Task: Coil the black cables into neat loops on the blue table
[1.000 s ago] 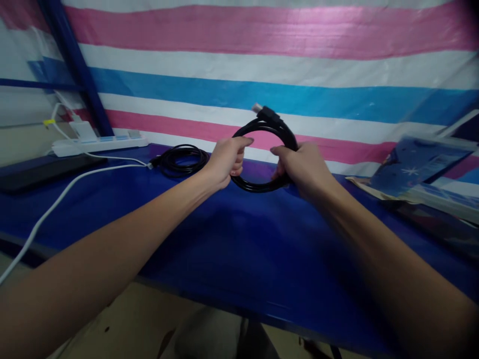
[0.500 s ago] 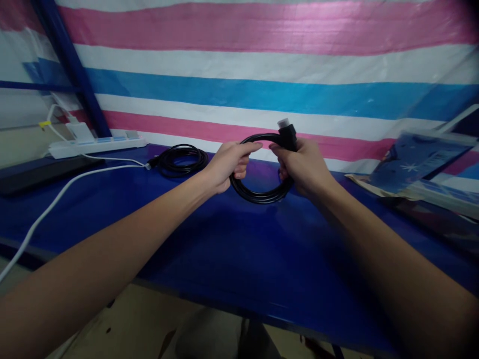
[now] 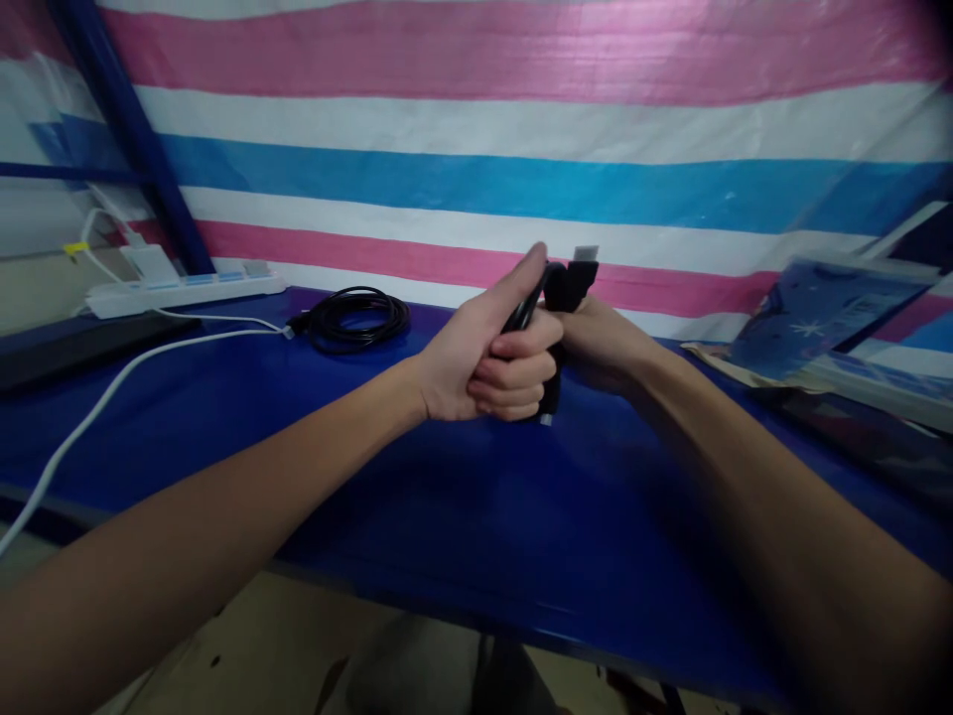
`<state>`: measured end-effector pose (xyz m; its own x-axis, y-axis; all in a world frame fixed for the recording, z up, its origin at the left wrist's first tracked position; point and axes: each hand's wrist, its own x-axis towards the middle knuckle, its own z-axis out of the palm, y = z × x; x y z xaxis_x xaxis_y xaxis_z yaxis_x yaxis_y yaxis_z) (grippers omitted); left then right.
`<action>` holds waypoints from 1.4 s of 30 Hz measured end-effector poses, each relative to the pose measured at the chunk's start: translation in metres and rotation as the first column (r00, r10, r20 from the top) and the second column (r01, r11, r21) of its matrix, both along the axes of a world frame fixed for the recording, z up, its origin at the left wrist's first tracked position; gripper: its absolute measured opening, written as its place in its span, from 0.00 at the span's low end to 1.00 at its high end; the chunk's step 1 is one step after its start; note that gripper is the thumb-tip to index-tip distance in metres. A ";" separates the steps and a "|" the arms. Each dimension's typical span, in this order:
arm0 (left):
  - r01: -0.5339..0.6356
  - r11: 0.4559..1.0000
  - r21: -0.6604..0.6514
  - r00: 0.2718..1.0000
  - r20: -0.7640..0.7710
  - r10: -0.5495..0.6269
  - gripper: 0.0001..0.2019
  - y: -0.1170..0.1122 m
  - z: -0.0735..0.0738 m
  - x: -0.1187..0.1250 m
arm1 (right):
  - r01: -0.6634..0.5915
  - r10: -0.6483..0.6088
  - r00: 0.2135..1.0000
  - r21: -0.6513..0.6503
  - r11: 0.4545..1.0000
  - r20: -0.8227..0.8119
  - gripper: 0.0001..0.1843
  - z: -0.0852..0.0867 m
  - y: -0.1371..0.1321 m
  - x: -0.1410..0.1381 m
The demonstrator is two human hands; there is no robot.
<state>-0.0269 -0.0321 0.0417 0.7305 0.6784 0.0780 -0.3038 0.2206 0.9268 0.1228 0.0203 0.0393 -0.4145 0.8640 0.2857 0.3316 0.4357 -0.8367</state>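
Note:
My left hand [image 3: 487, 362] is a fist wrapped round a coiled black cable [image 3: 549, 392], thumb pointing up. The coil now stands edge-on to me, so only a thin black strip shows below the fingers. My right hand [image 3: 600, 338] grips the same coil from behind, mostly hidden by the left hand. The cable's black plug with a silver tip [image 3: 577, 273] sticks up above both hands. Both hands hover just over the blue table [image 3: 447, 497].
A second coiled black cable [image 3: 355, 320] lies on the table to the left. A white power strip [image 3: 179, 290] with a white cord [image 3: 111, 382] sits at the far left. Blue packaging [image 3: 819, 318] lies at the right. A striped tarp hangs behind.
The coil was held open and facing me; now it is turned edge-on and squeezed flat in my left fist. The plug stayed on top.

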 end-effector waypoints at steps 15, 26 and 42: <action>-0.657 0.677 0.333 0.739 0.104 0.666 0.20 0.046 -0.004 -0.023 | -0.331 0.211 0.909 -0.314 0.890 -0.361 0.23 0.024 -0.034 -0.017; -0.742 0.593 0.312 0.656 0.156 0.739 0.19 0.056 -0.012 -0.025 | -0.491 0.351 0.848 -0.340 0.802 -0.398 0.29 0.007 -0.040 -0.033; 0.147 0.953 0.263 0.960 -0.270 -0.073 0.15 0.034 -0.031 -0.018 | 0.233 -0.227 0.963 0.024 0.972 -0.145 0.17 -0.020 0.024 0.004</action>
<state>-0.0447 0.0020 0.0109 0.8196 0.5705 0.0535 -0.0384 -0.0384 0.9985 0.1269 0.0442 0.0197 -0.1594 0.9178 0.3636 0.3079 0.3962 -0.8650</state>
